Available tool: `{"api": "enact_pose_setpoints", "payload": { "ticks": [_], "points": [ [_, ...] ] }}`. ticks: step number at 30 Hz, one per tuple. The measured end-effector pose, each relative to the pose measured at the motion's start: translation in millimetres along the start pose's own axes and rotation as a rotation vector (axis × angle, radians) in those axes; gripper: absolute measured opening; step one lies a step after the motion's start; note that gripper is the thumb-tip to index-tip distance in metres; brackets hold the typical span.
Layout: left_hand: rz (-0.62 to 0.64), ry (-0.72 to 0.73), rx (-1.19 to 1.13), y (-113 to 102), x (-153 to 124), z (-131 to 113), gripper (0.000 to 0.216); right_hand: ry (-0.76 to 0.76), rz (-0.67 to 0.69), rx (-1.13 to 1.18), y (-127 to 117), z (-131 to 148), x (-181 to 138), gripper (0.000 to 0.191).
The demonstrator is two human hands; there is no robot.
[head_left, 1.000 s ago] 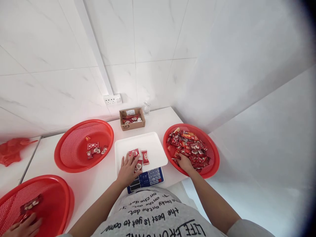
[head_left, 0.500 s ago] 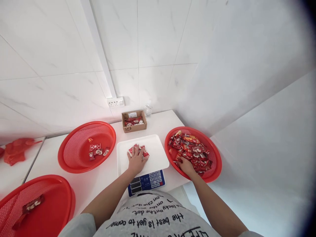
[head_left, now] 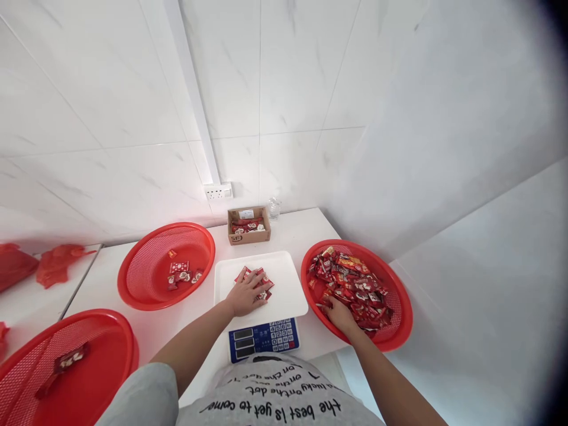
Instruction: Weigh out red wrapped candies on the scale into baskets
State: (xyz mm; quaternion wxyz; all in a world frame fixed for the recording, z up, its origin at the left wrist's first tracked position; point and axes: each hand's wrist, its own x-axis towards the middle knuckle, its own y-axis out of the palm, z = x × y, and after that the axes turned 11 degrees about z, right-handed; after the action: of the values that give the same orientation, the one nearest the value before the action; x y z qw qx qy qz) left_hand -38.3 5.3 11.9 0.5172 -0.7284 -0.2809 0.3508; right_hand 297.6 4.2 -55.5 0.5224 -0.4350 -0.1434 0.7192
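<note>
Now our left hand (head_left: pixel 246 295), fingers (head_left: pixel 257 289) spread, covers previously looser packets (head_left: pixel 267 280); our right hand (head_left: pixel 339 315) is in the right basket (head_left: pixel 406 307), grip unclear.

Marbled wall (head_left: pixel 306 89) behind white table (head_left: pixel 305 234)

Red packets (head_left: pixel 269 283) with white print lie under the left fingers (head_left: pixel 259 289), the tray (head_left: pixel 288 281) around them white, the panel (head_left: pixel 265 341) below them blue; around the right fingers (head_left: pixel 328 303), red, maroon and orange wrappers (head_left: pixel 366 285) crowd a red basket (head_left: pixel 407 319).
</note>
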Motion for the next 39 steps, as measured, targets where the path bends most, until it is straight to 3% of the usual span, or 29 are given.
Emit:
{"api": "enact_pose_setpoints", "payload": {
  "ticks": [9,20,26,31,35,39],
  "points": [
    [-0.171,-0.445,-0.073,28.2,19.8,-44.0,0.047,-0.019,0.029,0.023,2.0,-8.1,5.4,0.032],
    [-0.238,-0.702,-0.072,24.0,35.5,-72.8,0.047,-0.237,0.014,0.038,5.4,-8.9,5.2,0.038],
    [-0.275,-0.825,-0.237,16.3,26.6,-78.7,0.053,-0.322,-0.023,0.142,5.5,-11.6,4.6,0.051],
    [-0.372,-0.826,-0.309,29.8,-9.0,-84.0,0.051,-0.368,-0.078,0.160,2.4,-5.8,1.2,0.051],
    [-0.379,-0.757,-0.296,44.8,-37.8,-93.4,0.047,-0.356,-0.128,0.232,-8.1,7.7,-11.0,0.048],
    [-0.375,-0.629,-0.333,36.9,-51.6,-105.1,0.042,-0.337,-0.142,0.360,-16.7,36.3,-29.6,0.048]
  ]
}}
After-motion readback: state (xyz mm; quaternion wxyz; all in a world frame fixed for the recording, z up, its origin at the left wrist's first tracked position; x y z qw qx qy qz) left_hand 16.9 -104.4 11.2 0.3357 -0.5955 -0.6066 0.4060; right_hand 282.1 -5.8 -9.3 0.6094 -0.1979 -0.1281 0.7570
